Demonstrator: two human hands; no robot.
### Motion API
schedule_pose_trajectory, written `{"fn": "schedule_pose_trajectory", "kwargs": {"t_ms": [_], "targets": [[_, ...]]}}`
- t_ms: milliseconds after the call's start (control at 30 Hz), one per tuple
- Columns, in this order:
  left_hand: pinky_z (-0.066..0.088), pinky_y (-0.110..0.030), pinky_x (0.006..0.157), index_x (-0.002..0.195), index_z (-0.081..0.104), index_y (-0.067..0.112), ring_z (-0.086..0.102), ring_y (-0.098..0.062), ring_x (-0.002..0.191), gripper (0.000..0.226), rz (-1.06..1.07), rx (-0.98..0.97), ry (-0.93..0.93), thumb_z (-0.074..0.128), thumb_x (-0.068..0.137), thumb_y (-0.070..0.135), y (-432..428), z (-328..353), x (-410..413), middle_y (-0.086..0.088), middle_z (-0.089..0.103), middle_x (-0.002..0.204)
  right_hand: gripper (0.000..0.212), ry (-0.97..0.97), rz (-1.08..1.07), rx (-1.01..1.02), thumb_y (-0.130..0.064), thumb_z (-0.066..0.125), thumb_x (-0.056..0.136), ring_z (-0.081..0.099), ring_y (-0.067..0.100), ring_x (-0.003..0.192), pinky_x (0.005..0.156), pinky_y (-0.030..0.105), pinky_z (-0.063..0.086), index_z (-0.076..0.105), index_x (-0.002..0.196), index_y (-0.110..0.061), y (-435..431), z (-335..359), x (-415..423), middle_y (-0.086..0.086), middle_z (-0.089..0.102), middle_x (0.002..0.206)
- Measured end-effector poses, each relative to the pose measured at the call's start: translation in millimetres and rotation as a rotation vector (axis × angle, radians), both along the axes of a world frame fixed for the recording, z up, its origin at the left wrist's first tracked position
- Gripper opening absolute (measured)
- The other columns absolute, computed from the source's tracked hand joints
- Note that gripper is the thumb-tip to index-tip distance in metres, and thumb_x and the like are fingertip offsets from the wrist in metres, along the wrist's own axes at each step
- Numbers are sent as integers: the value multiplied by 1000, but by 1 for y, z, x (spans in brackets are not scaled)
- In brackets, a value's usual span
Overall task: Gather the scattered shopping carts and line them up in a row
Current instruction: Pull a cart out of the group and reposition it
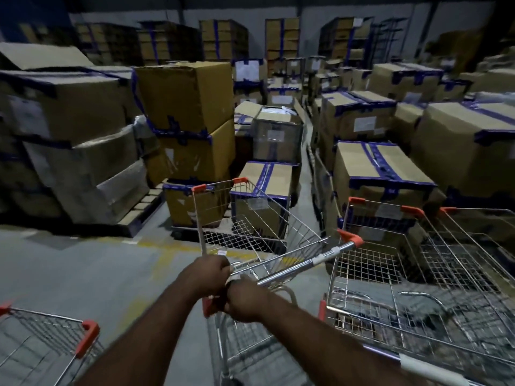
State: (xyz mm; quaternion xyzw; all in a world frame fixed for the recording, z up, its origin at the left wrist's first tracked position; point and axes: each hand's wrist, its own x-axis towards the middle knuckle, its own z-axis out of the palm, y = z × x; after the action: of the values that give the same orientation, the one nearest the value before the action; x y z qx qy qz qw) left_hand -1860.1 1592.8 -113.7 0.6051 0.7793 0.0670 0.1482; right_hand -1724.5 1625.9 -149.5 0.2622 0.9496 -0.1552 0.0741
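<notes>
— Where is the cart sitting?
— Right at the grip. The person is holding it by the handle, and its basket is pointing away from the hands, skewed toward the boxes.
— Are both hands gripping it?
— Yes. The right hand is clenching the bar beside its orange end cap. The left hand is curling round metal just beyond that, though it is hard to tell whether that is the bar or the basket rim. The handle's other end is sticking out free, up and to the right of the grip.
— How far is the job getting on?
— Partway, judging by how things are lying. A pair of carts is standing side by side just right of the grip, looking like the start of a row. The held cart is lying at an angle to them, so it is not lining up yet. It is probably needing a swing round and a push in alongside.
— Is anything else waiting to be gathered?
— One stray is standing well left of the grip, nearer the person, apart from the rest on the floor.
</notes>
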Motion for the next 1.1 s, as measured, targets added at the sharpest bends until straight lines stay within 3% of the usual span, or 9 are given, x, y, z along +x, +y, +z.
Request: {"fn": "schedule_pose_trajectory", "kwargs": {"t_ms": [100,267,367,433,500,700,833,1000,1100], "targets": [[49,-33,80,105,69,14,62,-23,94,35,-6,3,-53,44,103,38,8,-6,-15,-8,69,106,41,124,-179,-142,-39,46,100,59,33,117,97,41,45,59,133,-17,26,11,7,15,64,127],[45,-34,86,105,67,19,61,-23,102,48,-15,-98,-110,35,102,55,3,-36,-33,-8,68,112,65,-164,-392,46,-67,25,100,60,27,117,110,51,31,70,115,-21,88,6,44,9,67,120],[30,-55,109,116,65,29,53,-27,128,64,36,-191,-70,18,98,68,-6,-57,-41,-6,62,134,76,-198,-429,117,-70,19,98,61,28,113,108,47,33,74,103,-18,96,-2,46,11,69,114],[21,-62,111,128,61,31,49,-26,134,67,53,-174,2,13,99,67,-8,-60,-46,-3,58,141,75,-188,-429,203,-66,20,100,63,28,108,98,39,39,74,99,-15,93,-6,38,12,70,110],[24,-60,109,130,62,30,52,-26,130,68,51,-152,32,13,98,65,-6,-60,-56,-4,60,139,72,-190,-433,260,-62,20,100,63,28,107,92,36,40,74,100,-13,89,-10,24,13,70,112],[37,-47,102,106,67,25,64,-25,104,59,94,-32,190,17,97,54,-4,-67,-104,-5,70,113,78,-174,-435,301,-60,13,101,63,31,109,95,40,39,73,107,-11,75,-24,-23,17,69,116],[49,-36,82,95,69,23,67,-24,86,67,12,134,181,13,99,60,-6,-75,-94,-2,72,93,86,-186,-395,158,-74,10,95,62,30,111,97,41,45,75,105,-18,79,-18,-35,13,69,114],[47,-36,82,90,68,22,65,-22,87,67,-32,69,128,16,99,64,-11,-70,-97,1,70,87,97,-147,-413,187,-85,2,85,65,24,92,85,39,52,78,93,-25,85,-23,-5,4,67,86],[46,-36,82,92,68,22,64,-23,90,67,-51,28,135,16,100,64,-18,-67,-97,0,70,91,91,-170,-405,247,-79,7,91,65,23,91,82,35,50,77,90,-23,71,-24,-5,4,68,85]]}}
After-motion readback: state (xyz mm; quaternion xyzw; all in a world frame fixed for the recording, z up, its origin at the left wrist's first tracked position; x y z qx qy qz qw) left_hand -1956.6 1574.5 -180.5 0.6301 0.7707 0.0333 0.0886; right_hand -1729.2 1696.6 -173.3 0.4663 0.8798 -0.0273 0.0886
